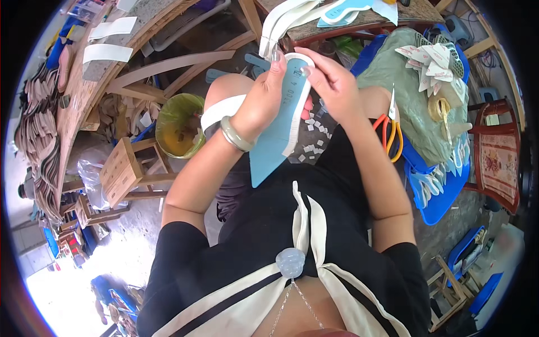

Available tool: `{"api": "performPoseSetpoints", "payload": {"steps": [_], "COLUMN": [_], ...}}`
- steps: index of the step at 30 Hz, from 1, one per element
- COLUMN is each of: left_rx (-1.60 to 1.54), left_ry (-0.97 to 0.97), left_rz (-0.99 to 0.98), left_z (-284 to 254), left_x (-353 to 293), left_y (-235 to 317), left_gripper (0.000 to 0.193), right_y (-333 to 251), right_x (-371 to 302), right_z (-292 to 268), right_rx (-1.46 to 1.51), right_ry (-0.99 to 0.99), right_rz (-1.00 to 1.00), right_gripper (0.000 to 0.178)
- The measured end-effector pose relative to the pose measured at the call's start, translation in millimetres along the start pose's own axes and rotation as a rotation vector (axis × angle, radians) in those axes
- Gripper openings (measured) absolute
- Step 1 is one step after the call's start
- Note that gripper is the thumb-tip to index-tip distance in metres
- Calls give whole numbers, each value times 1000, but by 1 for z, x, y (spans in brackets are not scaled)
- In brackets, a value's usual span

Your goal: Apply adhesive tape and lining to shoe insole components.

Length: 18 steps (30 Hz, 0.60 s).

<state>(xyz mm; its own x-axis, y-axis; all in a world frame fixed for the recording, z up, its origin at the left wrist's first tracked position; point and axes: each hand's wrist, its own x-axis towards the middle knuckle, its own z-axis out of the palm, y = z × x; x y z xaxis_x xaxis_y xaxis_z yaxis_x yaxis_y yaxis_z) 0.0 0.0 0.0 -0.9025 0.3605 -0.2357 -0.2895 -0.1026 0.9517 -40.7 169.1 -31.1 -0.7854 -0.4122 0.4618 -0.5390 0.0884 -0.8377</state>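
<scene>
A light blue, shoe-sole-shaped board with printed marks is held up over my lap, its pointed end toward me. White strip edging runs round its far end and down its right side. My left hand grips the board's left edge, thumb on top. My right hand pinches the edging at the upper right, thumb on the face and fingers behind. A white band lies beside my left wrist, over my left knee. Scissors with orange and yellow handles rest beside my right forearm.
Wooden workbench at left carries white strips. Below it stand a yellow-green lined bucket and a wooden stool. At far right, green plastic sheeting holds white cut pieces and a tape roll. White scraps litter the floor.
</scene>
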Motion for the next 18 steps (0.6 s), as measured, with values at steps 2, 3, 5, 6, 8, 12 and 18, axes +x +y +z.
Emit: {"api": "performPoseSetpoints", "payload": {"steps": [2, 3, 5, 6, 8, 12, 18], "left_rx": [-71, -63, 5, 259, 211, 364, -102], "left_ry": [102, 142, 212, 288, 283, -44, -341], "left_rz": [-11, 10, 76, 275, 135, 397, -194], "left_z": [-5, -9, -19, -31, -14, -9, 4], "left_x": [4, 4, -2, 3, -6, -13, -53], "left_y": [-5, -5, -6, -23, -1, -20, 19], "left_gripper": [60, 60, 51, 45, 32, 35, 36], "right_y": [-3, -10, -32, -38, -36, -20, -39], "right_x": [-1, 2, 3, 7, 3, -19, -19], "right_z": [13, 19, 33, 46, 34, 5, -24], "right_rx": [161, 180, 256, 362, 369, 267, 308], "right_ry": [10, -20, -30, 5, -28, -91, -343], "right_rz": [286, 258, 340, 318, 375, 307, 354], "right_gripper": [60, 60, 65, 67, 72, 49, 43]}}
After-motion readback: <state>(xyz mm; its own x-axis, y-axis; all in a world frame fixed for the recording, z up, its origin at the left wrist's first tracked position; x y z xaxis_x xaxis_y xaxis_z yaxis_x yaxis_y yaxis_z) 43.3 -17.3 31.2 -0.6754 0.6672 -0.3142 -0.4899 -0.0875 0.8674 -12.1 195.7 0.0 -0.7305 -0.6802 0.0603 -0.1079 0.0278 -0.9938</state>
